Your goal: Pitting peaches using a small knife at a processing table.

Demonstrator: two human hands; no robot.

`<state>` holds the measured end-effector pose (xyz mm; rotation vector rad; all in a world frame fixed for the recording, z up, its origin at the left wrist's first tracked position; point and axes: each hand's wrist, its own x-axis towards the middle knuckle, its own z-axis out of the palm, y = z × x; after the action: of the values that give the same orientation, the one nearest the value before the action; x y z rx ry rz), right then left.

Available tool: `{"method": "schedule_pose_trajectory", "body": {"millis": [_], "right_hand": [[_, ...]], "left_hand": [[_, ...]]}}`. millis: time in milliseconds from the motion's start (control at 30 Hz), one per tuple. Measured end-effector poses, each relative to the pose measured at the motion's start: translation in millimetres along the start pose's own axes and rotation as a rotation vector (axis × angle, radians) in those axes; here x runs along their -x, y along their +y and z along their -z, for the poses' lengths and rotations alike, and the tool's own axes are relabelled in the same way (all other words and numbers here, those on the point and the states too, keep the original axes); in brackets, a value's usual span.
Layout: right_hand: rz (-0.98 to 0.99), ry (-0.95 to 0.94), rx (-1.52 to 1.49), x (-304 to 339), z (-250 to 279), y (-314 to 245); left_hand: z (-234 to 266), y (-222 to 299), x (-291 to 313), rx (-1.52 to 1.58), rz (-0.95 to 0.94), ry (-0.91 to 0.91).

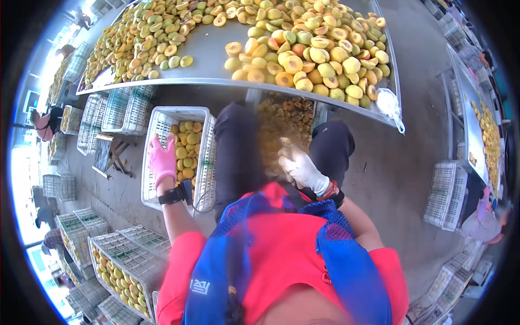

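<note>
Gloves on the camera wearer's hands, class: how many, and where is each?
2: a pink glove on the left hand, over the white crate; a white glove on the right hand, between the legs. Any worn underneath would be hidden.

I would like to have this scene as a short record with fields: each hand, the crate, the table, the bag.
Left hand: pink glove, fingers apart, at the crate
Right hand: white glove, between the knees; something yellowish at its fingertips, too blurred to name
Crate: white, beside the left leg, holding yellow fruit
Table: grey, bearing heaped fruit, many pieces halved
Bag: white, at the table's near right corner
</note>
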<state>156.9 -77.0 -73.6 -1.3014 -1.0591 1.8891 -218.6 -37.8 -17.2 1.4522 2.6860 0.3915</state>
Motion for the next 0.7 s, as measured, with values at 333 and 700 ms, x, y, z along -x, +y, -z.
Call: {"method": "schedule_pose_trajectory", "body": {"millis": [333,700], "right_hand": [[0.321,0.226,0.409,2.2,10.2,4.3],[-0.032,0.205,0.071,19.1,12.3,-21.3]], "left_hand": [[-84.3,212.0,-47.0,0.012,-0.563,-0.183],[-138.4,277.6,-70.0,-0.006,-0.488,-0.436]]}}
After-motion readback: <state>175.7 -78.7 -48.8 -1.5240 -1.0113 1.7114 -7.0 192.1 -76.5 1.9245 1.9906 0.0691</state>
